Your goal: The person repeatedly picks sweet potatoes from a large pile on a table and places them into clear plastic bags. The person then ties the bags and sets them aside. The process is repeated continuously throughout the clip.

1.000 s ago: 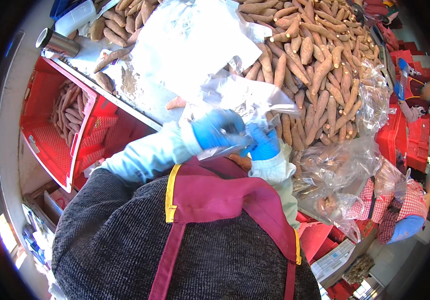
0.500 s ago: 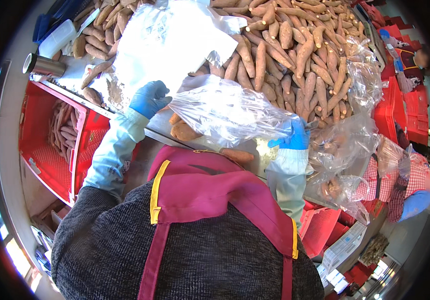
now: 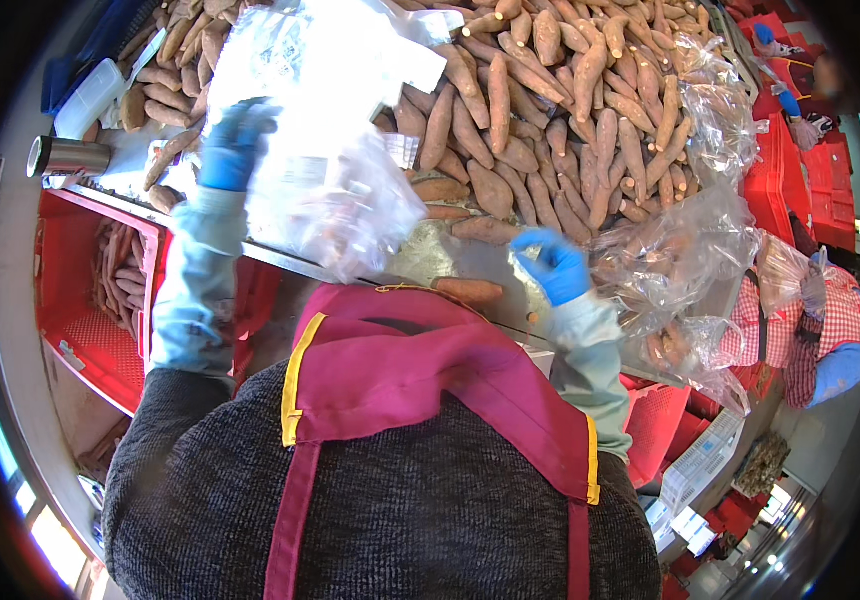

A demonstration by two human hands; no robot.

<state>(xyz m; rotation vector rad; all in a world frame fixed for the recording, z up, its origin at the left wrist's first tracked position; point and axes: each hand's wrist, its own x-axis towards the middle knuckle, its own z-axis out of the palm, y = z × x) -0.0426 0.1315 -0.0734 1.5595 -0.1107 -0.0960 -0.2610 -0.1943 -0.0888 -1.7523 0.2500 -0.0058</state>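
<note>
My left hand [image 3: 233,152], in a blue glove, is smeared by motion at the left edge of the white plastic sheeting. It seems closed on a clear plastic bag [image 3: 360,205], which trails rightward, blurred, over the table edge; the grip itself is hard to make out. My right hand [image 3: 557,266], also blue-gloved, hovers over the near table edge with fingers loosely bent and apart, nothing visible in them. One sweet potato [image 3: 468,290] lies by the edge between my hands. Beyond it spreads a large heap of sweet potatoes [image 3: 590,110].
White plastic sheeting [image 3: 300,75] covers the table's left part. A metal cup [image 3: 68,157] and a translucent container [image 3: 90,98] stand at far left. Below is a red crate [image 3: 90,330] holding sweet potatoes. Clear bags [image 3: 675,255] lie at right; a person in a checked garment [image 3: 835,320] is beyond.
The right hand has let go of the clear bag and risen slightly leftward. My left hand has swung forward and left, the bag following it and uncovering sweet potatoes.
</note>
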